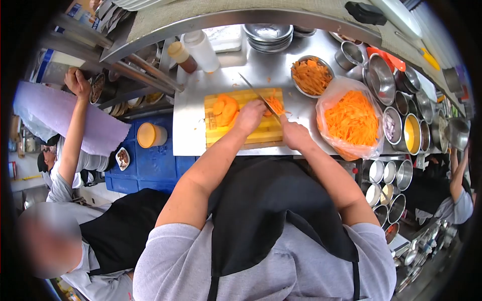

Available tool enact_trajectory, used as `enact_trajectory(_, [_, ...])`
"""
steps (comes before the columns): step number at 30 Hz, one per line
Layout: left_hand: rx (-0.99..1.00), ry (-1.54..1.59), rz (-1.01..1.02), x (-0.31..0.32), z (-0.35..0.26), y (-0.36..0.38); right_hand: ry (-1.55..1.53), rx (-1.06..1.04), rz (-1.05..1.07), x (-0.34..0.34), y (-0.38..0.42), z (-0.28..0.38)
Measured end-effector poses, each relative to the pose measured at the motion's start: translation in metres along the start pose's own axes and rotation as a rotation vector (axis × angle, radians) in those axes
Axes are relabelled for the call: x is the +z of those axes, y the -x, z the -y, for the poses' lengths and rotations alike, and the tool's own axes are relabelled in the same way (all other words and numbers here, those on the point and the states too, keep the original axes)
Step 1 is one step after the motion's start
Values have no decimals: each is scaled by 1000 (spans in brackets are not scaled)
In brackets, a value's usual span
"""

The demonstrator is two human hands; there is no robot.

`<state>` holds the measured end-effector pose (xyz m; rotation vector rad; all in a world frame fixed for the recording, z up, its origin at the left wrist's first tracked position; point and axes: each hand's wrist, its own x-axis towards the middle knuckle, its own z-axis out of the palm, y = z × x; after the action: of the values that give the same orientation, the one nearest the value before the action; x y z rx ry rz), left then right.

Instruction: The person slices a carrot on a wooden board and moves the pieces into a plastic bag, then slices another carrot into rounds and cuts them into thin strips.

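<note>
My right hand (295, 134) is wrapped round the handle of a kitchen knife (255, 91), its blade slanting up and left over the cutting board (244, 134). Beside the blade, my left hand (251, 115) has its fingers curled down onto carrot slices, which it mostly hides. Wide carrot slices (224, 109) lie overlapping on the board's left part. On the other side of the knife is a small heap of carrot strips (276, 104). To the right, a clear plastic bag (325, 103) bulges with shredded carrot (352, 119).
A metal bowl of carrot pieces (312, 76) stands behind the bag. Squeeze bottles (202, 50) and stacked metal bowls (269, 36) line the back, under a shelf edge (241, 21). Co-workers stand on both sides; one reaches an arm (75, 125) out at left.
</note>
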<state>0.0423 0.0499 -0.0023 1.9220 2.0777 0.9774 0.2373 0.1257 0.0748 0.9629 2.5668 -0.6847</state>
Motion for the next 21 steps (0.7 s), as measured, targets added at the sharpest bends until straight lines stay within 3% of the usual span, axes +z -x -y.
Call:
enact_trajectory(2, [70, 38, -60, 0, 4, -3, 30, -28, -2, -15, 3, -2])
enact_trajectory(10, [29, -49, -30, -2, 5, 2, 80, -34, 36, -28, 38, 8])
enact_trajectory(16, [-2, -37, -48, -1, 4, 3, 54, -17, -1, 1, 11, 6])
enact_trajectory(21, [6, -48, -26, -1, 7, 1, 71, -43, 4, -14, 3, 11])
